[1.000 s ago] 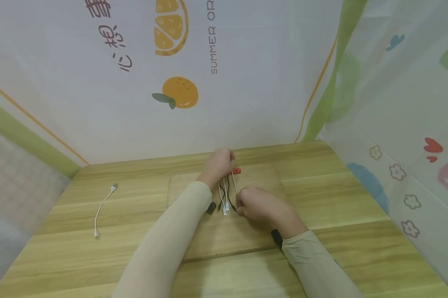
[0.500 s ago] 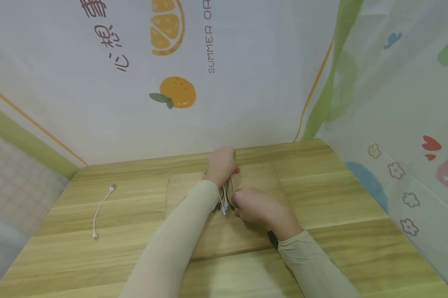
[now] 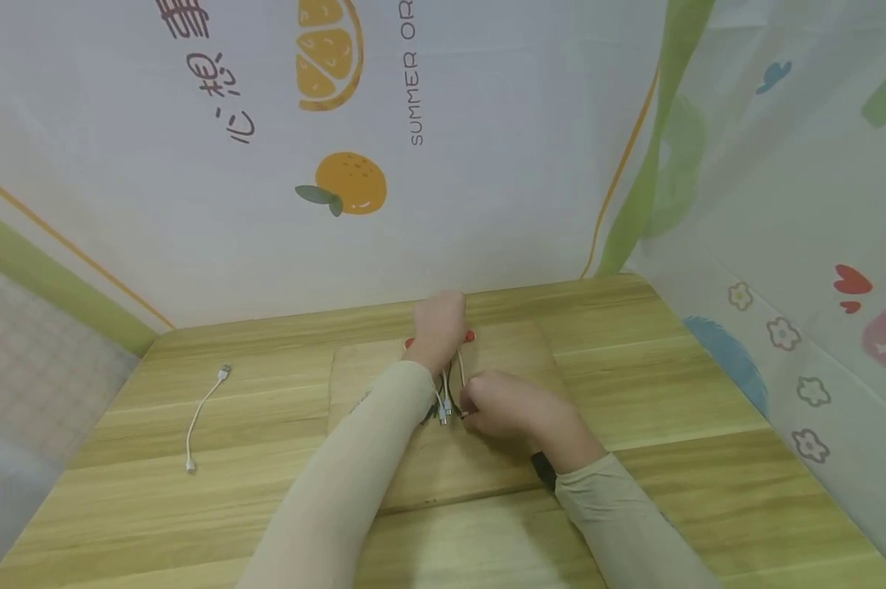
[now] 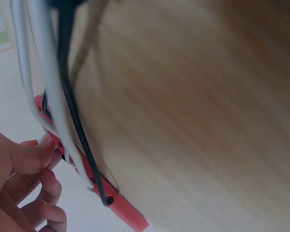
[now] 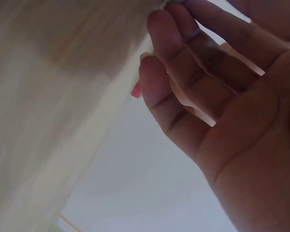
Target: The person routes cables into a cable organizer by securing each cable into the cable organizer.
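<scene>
A red strip (image 4: 128, 212) with holes lies along the board's far side, with several cables running through it. My left hand (image 3: 440, 323) covers its middle in the head view. Seen from the left wrist, the left hand (image 4: 31, 176) pinches the strip's edge between thumb and finger. A black cable (image 4: 82, 130) and white cables (image 4: 53, 82) hang from the holes, their white USB plugs (image 3: 443, 413) pointing toward me. Nearer and to the right, my right hand (image 3: 509, 409) pinches the rightmost white cable (image 3: 461, 364) near its lower end; its fingertips are partly hidden.
A wooden board (image 3: 443, 483) lies under the hands on the wood-grain table (image 3: 266, 458). To the left rests a loose short white USB cable (image 3: 201, 413). A printed white curtain (image 3: 487, 164) hangs behind the table's far edge.
My left hand has shifted slightly right and turned over the strip, so the strip's left end now shows. The right hand has barely moved and stays at the white cable.
</scene>
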`<state>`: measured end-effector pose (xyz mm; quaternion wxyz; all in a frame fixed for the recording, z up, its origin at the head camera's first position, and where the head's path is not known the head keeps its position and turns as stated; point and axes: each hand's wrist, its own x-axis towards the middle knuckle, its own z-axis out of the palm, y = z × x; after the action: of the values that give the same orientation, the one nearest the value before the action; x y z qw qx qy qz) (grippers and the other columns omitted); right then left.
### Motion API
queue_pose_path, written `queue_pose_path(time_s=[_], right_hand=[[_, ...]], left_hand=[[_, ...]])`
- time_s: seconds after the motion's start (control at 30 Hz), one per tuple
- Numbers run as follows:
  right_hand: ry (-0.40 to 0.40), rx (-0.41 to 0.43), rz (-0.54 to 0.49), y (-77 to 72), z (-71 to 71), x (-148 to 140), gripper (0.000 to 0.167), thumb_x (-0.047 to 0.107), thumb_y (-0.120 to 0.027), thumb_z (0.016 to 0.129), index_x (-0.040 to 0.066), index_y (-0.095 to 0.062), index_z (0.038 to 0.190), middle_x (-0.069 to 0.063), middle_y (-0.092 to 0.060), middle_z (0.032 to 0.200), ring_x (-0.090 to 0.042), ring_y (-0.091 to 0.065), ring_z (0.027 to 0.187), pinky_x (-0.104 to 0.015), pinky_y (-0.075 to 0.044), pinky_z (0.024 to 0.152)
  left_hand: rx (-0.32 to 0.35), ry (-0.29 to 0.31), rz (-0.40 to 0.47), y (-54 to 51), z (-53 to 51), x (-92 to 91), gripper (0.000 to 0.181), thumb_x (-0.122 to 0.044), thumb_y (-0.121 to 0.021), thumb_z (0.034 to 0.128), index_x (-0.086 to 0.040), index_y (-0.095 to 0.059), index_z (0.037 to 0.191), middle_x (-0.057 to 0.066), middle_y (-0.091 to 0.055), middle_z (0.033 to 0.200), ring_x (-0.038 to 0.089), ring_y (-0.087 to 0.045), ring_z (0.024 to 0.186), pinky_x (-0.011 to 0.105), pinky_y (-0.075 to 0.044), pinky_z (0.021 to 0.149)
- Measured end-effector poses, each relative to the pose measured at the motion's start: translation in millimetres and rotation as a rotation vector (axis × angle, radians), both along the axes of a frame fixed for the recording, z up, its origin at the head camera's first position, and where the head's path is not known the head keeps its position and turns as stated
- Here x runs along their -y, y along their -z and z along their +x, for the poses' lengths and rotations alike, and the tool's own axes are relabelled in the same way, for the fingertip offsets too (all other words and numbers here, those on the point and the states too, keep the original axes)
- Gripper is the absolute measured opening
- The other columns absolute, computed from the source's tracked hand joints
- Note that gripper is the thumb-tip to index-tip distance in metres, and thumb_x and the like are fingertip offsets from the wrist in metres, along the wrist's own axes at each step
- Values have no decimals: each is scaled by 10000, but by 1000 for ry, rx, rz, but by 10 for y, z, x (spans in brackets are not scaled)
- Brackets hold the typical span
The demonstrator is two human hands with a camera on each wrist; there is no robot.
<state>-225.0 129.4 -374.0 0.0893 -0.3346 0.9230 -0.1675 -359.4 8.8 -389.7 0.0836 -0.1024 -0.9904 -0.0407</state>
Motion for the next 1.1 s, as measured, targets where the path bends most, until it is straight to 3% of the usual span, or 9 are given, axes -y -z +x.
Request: queue_pose_path(time_s=[0.2, 0.4, 0.6, 0.73, 0.93, 1.1], right_hand=[[12, 54, 3, -123, 35, -14, 191, 108, -743, 916, 114, -655, 748, 74, -509, 680, -84, -453, 642, -254, -428, 629], [11, 47, 20, -211, 52, 3, 88, 130, -746, 934, 85, -724, 863, 41, -621, 750, -93, -570, 724, -316, -572, 793], [1, 55, 31, -208, 48, 2, 98, 128, -753, 936, 87, -710, 858, 42, -599, 764, -92, -541, 724, -293, -535, 756], [11, 79, 29, -185, 56, -4, 159, 124, -752, 935, 114, -662, 804, 64, -528, 726, -86, -477, 684, -262, -437, 665], [6, 110, 7, -191, 89, 3, 234, 107, -737, 928, 139, -595, 746, 84, -460, 684, -74, -423, 639, -231, -332, 597], [-4, 94, 14, -201, 102, 11, 125, 97, -746, 913, 106, -676, 811, 75, -544, 710, -68, -466, 666, -231, -405, 630]], left_hand=[[-15, 12, -32, 3, 10, 4, 120, -172, -804, 901, -157, -691, 863, 49, -770, 936, 236, -741, 849, 456, -614, 640], [3, 24, -34, -12, 2, 32, 103, -158, -797, 910, -154, -695, 889, 39, -763, 948, 186, -699, 826, 454, -627, 656], [91, 7, -15, -1, 21, 88, 270, -361, -859, 899, -145, -713, 827, 31, -744, 924, 164, -548, 729, 431, -607, 631], [112, 25, -27, -1, 51, 104, 356, -468, -852, 888, -136, -740, 827, 36, -735, 893, 167, -554, 726, 435, -619, 640], [150, 73, 77, -133, 239, 216, 272, -376, -776, 972, -119, -769, 1059, 71, -785, 1038, 202, -651, 857, 399, -607, 723], [193, 110, 225, -249, 528, 522, 283, -277, -648, 1049, -94, -748, 1240, 92, -753, 993, 184, -604, 725, 298, -474, 563]])
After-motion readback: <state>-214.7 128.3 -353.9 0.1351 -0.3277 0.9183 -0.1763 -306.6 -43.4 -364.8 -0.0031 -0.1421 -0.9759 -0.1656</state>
